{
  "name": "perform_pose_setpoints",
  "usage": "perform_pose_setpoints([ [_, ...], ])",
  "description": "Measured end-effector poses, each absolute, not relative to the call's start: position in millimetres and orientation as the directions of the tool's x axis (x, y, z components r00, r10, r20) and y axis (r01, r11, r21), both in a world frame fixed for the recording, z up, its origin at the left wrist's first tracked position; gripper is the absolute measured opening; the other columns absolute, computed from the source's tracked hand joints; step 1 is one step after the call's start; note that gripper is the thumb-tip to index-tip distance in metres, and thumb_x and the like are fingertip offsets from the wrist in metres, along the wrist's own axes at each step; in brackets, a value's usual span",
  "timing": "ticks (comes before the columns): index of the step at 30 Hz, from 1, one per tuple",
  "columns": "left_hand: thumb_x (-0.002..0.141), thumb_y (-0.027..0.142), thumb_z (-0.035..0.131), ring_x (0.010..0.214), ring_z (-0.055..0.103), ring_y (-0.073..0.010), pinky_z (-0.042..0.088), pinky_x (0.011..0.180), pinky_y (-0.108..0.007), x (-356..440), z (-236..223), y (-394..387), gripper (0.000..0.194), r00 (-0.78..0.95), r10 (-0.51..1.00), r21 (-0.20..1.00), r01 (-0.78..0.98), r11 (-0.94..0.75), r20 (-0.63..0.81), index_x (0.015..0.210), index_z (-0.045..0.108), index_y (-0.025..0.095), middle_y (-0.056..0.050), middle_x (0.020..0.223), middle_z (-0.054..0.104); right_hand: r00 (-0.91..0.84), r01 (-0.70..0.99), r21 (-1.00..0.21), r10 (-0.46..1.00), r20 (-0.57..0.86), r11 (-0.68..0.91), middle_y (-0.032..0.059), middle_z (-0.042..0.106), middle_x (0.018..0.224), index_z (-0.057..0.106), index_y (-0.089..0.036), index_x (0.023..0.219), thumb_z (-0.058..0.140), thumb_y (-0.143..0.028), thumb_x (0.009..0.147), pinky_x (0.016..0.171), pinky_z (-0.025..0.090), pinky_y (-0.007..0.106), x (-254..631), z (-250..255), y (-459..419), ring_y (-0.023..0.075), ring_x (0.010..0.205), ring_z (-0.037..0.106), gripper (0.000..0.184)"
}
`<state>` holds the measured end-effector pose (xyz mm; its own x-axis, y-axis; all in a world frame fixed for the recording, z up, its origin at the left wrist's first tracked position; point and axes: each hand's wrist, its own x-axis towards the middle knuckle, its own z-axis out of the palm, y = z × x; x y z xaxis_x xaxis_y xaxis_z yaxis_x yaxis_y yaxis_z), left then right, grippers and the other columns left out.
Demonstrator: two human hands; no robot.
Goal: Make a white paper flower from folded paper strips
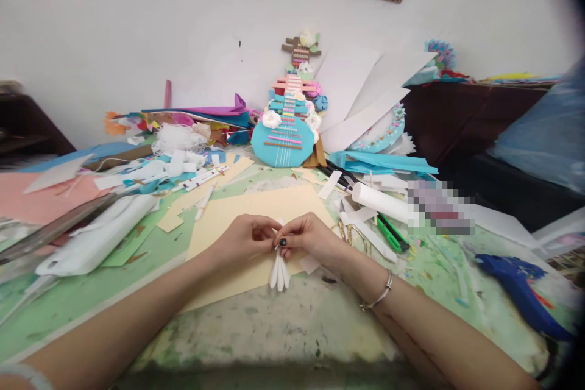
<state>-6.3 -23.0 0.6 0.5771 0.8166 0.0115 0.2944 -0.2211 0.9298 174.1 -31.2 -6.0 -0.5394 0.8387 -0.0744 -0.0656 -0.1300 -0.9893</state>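
**White petals gathered, fastening unconfirmed**

Left hand: fingers bent, tips at the gathered end; whether they pinch cannot be told. White petals fan out just below the grip; gathering appears done, any fastening is hidden. Right hand: thumb and finger press together on the petals. Glue gun lies well right, unheld.
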Motion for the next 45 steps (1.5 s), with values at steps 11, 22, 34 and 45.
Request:
perform_pose_setpoints([
  [11,0.072,0.018,0.048,0.060,0.052,-0.0112,0.036,0.053,-0.018,-2.2,5.5,-26.5,0.022,0.606,0.789,0.789,0.433,-0.436,0.104,0.076,0.069,0.011,0.000,0.063,0.062,-0.379,0.349,-0.866,0.899,0.219,0.358,0.0008,0.064,0.069,0.069,-0.017,0.069,0.051,-0.005,0.062,0.064,0.046,0.024,174.6,-2.6,-34.1,0.0122,0.066,0.058,0.022],
  [22,0.075,0.020,0.047,0.063,0.055,-0.0125,0.043,0.060,-0.022,-4.9,8.6,-25.2,0.020,0.611,0.791,0.892,0.342,-0.297,0.030,0.082,0.064,0.012,-0.002,0.068,0.061,-0.371,0.581,-0.527,0.779,0.506,0.620,0.0009,0.054,0.072,0.059,-0.017,0.076,0.050,-0.003,0.071,0.061,0.040,0.021,167.3,-2.7,-42.4,0.0110,0.067,0.051,0.017],
  [34,0.076,0.029,0.057,0.063,0.064,-0.0151,0.051,0.066,-0.027,-5.5,7.4,-24.1,0.022,0.527,0.850,0.963,0.238,-0.125,-0.020,0.080,0.066,0.010,-0.007,0.068,0.069,-0.330,0.538,-0.598,0.801,0.499,0.594,0.0009,0.058,0.073,0.059,-0.018,0.074,0.052,-0.006,0.072,0.063,0.043,0.022,170.7,-3.5,-40.2,0.0118,0.070,0.054,0.014],
  [45,0.069,0.024,0.060,0.075,0.066,-0.0196,0.051,0.070,-0.031,-6.9,17.0,-24.1,0.016,0.504,0.857,0.984,0.175,0.019,-0.106,0.070,0.063,0.009,-0.012,0.076,0.070,-0.128,0.281,-0.942,0.980,0.155,0.185,-0.0030,0.056,0.056,0.060,-0.017,0.070,0.055,-0.009,0.060,0.058,0.048,0.023,177.2,-6.2,-30.7,0.0118,0.056,0.058,0.014],
])
